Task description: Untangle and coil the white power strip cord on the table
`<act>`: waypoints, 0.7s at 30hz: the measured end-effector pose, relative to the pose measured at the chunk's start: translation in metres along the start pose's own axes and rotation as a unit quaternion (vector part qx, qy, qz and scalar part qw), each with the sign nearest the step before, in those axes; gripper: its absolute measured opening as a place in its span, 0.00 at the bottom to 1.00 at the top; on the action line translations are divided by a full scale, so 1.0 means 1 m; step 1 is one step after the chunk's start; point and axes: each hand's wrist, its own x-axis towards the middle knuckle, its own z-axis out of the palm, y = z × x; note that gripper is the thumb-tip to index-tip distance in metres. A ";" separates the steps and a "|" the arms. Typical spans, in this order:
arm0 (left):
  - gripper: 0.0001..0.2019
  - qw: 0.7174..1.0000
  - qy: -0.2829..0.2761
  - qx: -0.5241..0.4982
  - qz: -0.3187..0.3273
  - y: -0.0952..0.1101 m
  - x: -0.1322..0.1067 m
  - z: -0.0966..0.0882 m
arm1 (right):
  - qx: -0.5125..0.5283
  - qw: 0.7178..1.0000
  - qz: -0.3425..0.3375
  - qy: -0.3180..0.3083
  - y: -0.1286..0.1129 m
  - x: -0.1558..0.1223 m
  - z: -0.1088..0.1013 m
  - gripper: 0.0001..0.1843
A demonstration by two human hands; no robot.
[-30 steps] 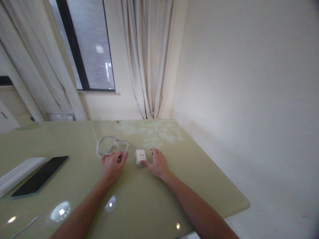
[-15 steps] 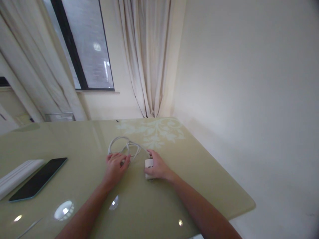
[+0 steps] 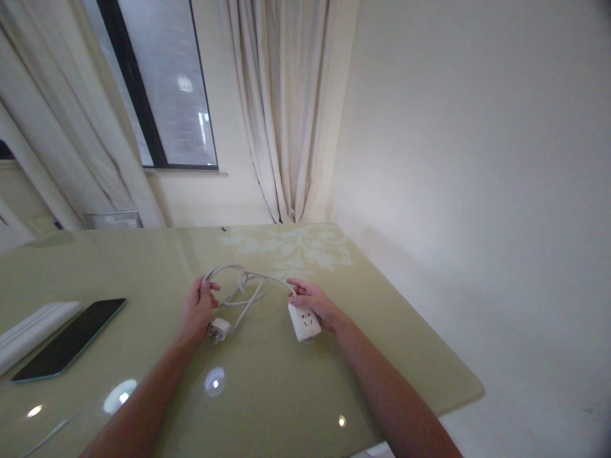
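Observation:
A white extension cord [image 3: 248,289] lies looped on the green glass table [image 3: 267,381]. My left hand [image 3: 196,310] is closed on the cord near its white plug [image 3: 219,329], which rests on the table just below my fingers. My right hand [image 3: 315,302] is closed on the cord where it enters the white socket block [image 3: 304,322]. The block is tilted with its socket face toward me. The cord arcs between both hands, partly raised off the table.
A dark phone [image 3: 69,346] and a long white object [image 3: 33,331] lie at the left of the table. Curtains [image 3: 281,108] and a window [image 3: 157,83] stand behind the table, and a plain wall to the right. The table's right edge [image 3: 420,331] is close by.
Both hands have closed on the cord and lifted it. The socket block shifted right and toward me and now tilts up. The plug has come out from under my left hand.

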 end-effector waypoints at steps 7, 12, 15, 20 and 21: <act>0.20 0.981 -0.058 -0.157 -0.096 0.017 -0.013 0.003 | 0.060 0.998 -0.019 -0.026 -0.003 -0.001 -0.006 0.28; 0.12 0.951 -0.121 -0.222 -0.179 0.027 -0.013 -0.004 | 0.108 0.991 -0.032 -0.070 -0.011 -0.005 -0.011 0.26; 0.15 0.929 -0.165 -0.251 -0.217 0.030 -0.017 -0.003 | 0.145 0.986 -0.051 -0.058 -0.009 -0.005 -0.010 0.27; 0.19 0.918 -0.194 -0.249 -0.240 0.033 -0.024 0.000 | 0.123 0.990 -0.055 -0.038 -0.012 -0.006 -0.006 0.27; 0.19 0.912 -0.200 -0.254 -0.253 0.036 -0.026 0.000 | 0.120 0.990 -0.057 -0.037 -0.014 -0.007 -0.006 0.27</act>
